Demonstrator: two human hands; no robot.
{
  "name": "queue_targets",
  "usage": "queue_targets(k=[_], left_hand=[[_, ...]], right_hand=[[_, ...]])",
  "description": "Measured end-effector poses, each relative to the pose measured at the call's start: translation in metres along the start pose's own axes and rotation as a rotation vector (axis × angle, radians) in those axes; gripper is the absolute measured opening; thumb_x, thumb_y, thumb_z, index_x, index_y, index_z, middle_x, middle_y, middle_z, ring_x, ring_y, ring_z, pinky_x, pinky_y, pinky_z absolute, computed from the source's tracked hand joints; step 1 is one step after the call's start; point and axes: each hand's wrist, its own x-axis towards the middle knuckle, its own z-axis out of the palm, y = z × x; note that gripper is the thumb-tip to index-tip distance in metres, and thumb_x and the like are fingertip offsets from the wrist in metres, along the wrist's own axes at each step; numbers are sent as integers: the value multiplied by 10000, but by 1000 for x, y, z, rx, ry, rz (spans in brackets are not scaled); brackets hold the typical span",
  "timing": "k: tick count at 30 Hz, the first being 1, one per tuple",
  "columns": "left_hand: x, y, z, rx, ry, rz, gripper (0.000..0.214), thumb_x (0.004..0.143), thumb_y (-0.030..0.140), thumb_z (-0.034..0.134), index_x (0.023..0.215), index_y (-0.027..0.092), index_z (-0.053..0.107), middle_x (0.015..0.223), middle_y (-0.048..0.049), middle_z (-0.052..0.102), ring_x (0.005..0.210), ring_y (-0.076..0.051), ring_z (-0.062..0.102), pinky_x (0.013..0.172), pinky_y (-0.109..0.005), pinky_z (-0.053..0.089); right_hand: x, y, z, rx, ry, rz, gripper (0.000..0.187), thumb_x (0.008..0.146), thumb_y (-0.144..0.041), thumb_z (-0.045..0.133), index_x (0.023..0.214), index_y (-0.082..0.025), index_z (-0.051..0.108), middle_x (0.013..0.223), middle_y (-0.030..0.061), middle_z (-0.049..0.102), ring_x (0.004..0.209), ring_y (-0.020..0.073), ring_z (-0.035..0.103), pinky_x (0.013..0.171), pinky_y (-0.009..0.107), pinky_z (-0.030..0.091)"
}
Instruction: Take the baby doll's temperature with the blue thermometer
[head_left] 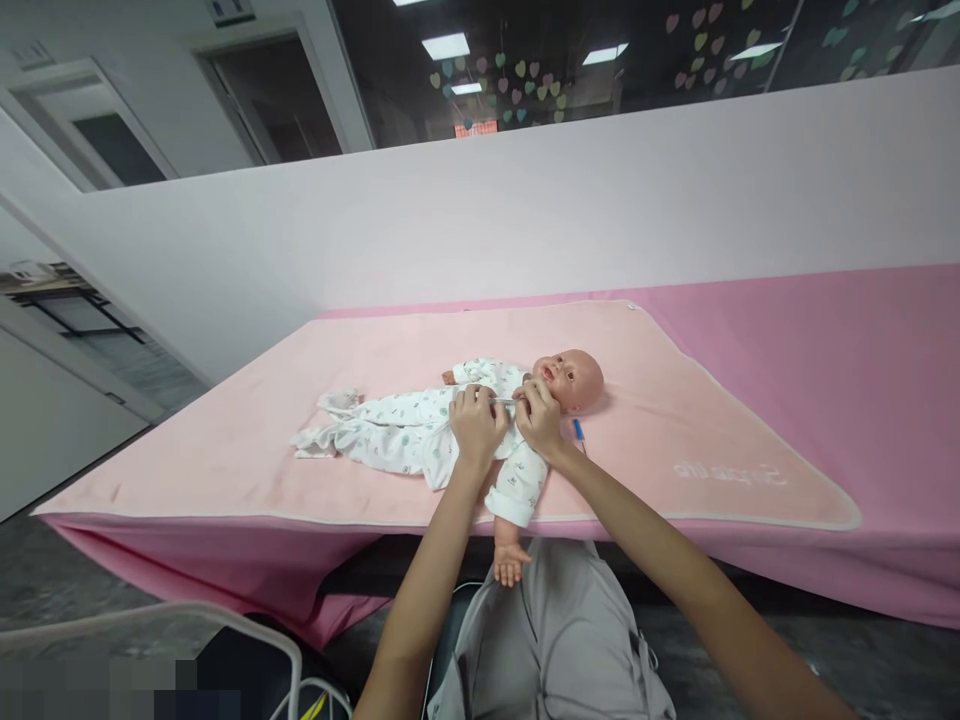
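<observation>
Head feed: I've got a pale pink mat (660, 410), doll (435, 425) on its back on it, head to my right. Left hand (478, 420) and right hand (538, 412) sit over its chest, fingers curled in narrow; blue-ended stick (578, 432) near its head. Slim pale strip (504, 401) spans between them, can't tell if pinched.

Place: indoors, office-like, perhaps a training room; exact sort unclear
Doll (431, 440): clothed, lying on a mat (225, 420) atop the tabletop (862, 380), hinting at training
White wall (600, 210): plain, just behind the tabletop
Glass (637, 75): dark, high behind the tabletop, dotted with heart shapes (520, 69), showing rectangular light panels (445, 46)
Doorway (277, 100): framed, behind the tabletop's left end, small sign (229, 10) above
Floor (45, 565): grey, hard-looking, below the tabletop
</observation>
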Motion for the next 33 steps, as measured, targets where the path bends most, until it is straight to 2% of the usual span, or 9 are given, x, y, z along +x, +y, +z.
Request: queue_targets(k=[9, 14, 21, 29, 33], left_hand=[[-13, -6, -9, -11, -12, -19, 100, 735, 172, 466, 795, 202, 540, 833, -74, 589, 847, -245, 499, 758, -371, 336], [-14, -5, -10, -27, 21, -29, 93, 755, 167, 466, 782, 202, 548, 816, -68, 588, 842, -237, 494, 774, -366, 331], [-13, -8, -9, -49, 61, -41, 195, 829, 224, 445, 884, 213, 632, 851, -68, 600, 873, -225, 482, 793, -361, 325], [-13, -9, -8, 5, -2, -6, 232, 785, 231, 498, 947, 240, 664, 921, -61, 626, 938, -232, 494, 789, -365, 322], [-13, -9, -7, 4, 13, -18, 233, 796, 235, 484, 951, 232, 658, 905, -60, 630, 924, -232, 502, 790, -364, 322]], right_hand=[[0, 2, 2, 61, 13, 7, 205, 760, -87, 333, 742, -191, 508, 840, 57, 530, 756, 150, 529, 657, 248, 437], [1, 1, 1, 77, 5, -12, 200, 756, -81, 325, 728, -200, 483, 766, 32, 549, 737, 147, 521, 681, 248, 419], [2, 1, 1, 47, 12, -22, 203, 746, -69, 342, 723, -191, 502, 735, 22, 564, 693, 139, 516, 642, 238, 391], [0, 4, 3, 59, 64, -60, 209, 751, -61, 361, 757, -189, 526, 761, 27, 575, 713, 145, 533, 638, 236, 410], [-1, 5, 5, 67, 82, -68, 222, 761, -64, 357, 798, -189, 537, 783, 30, 582, 723, 147, 540, 643, 240, 420]])
